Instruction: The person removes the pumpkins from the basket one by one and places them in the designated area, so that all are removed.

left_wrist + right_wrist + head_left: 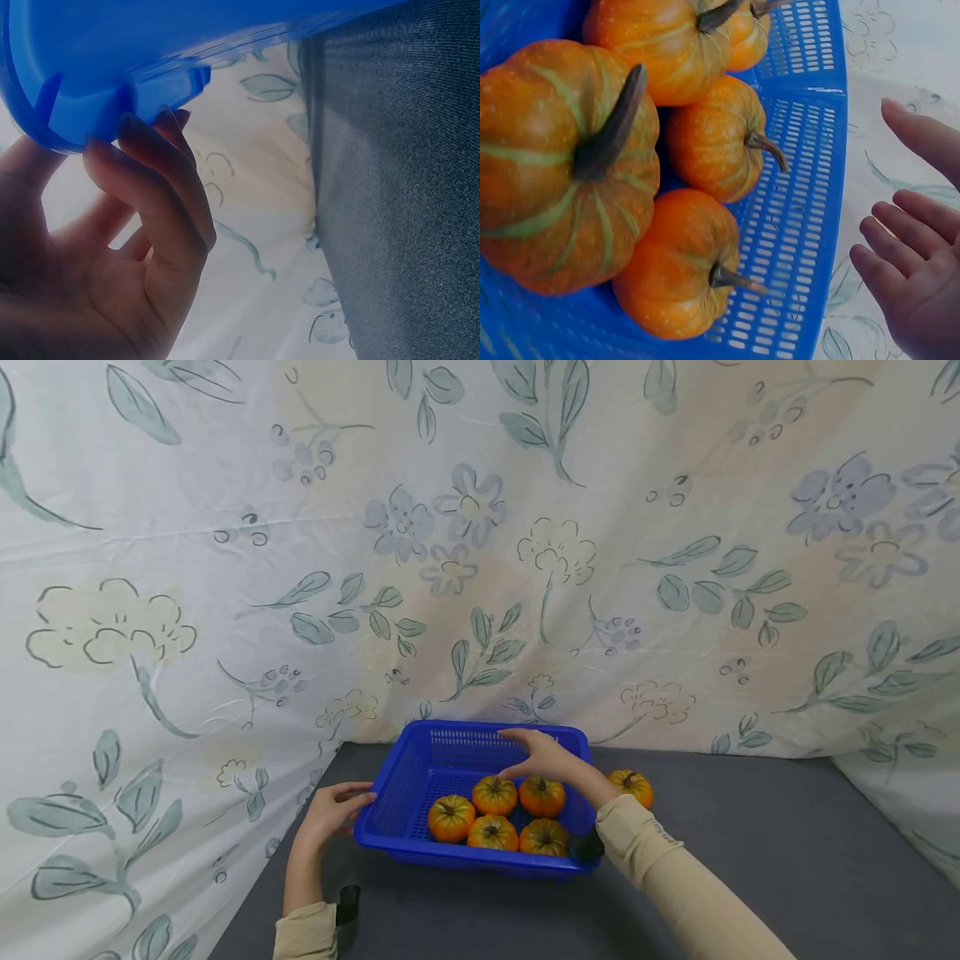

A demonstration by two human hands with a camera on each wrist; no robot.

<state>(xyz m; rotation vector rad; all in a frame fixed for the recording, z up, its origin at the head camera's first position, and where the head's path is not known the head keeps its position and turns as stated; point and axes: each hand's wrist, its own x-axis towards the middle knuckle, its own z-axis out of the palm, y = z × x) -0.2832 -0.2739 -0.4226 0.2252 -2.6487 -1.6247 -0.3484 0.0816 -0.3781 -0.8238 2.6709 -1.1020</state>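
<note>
A blue plastic basket (480, 854) with slotted walls holds several small orange pumpkins (452, 818), gathered toward its front and right. At the basket's left edge, my left hand (330, 814) grips the rim; the left wrist view shows the fingers curled against the blue rim (67, 142). My right hand (551, 758) hovers over the basket's right half with fingers spread and nothing held. In the right wrist view that hand (922, 247) is apart from the stemmed pumpkins (697, 262). One more pumpkin (632, 787) lies outside the basket, partly hidden by my right forearm.
The basket is over a dark grey tabletop (750, 843), which extends to the right. A white cloth (480, 610) printed with leaves and flowers hangs behind the table and along its left side. Black bands (348, 906) show at both wrists.
</note>
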